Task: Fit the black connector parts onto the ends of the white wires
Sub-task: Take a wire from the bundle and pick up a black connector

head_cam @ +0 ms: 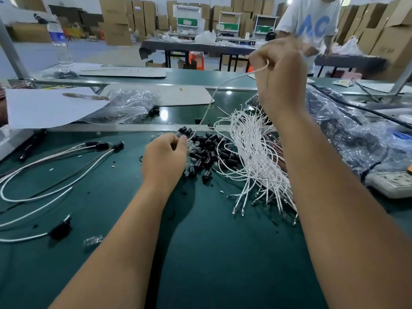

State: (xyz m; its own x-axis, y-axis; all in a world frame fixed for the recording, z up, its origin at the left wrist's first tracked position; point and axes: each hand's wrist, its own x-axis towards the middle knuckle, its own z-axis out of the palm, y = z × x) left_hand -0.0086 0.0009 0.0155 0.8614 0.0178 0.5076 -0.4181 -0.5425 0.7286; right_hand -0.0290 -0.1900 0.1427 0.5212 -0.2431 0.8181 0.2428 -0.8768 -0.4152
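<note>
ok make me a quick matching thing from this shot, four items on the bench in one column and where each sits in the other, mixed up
Things
1. pile of black connector parts
2. bundle of white wires
3. finished wires with connectors fitted
4. water bottle

Places
A. far left, standing at the back edge of the bench
B. near left, lying spread on the green mat
C. centre, just right of the left hand
D. below the raised right hand, right of the black pile

Pairs: 1-C, 2-D, 3-B, 4-A
</note>
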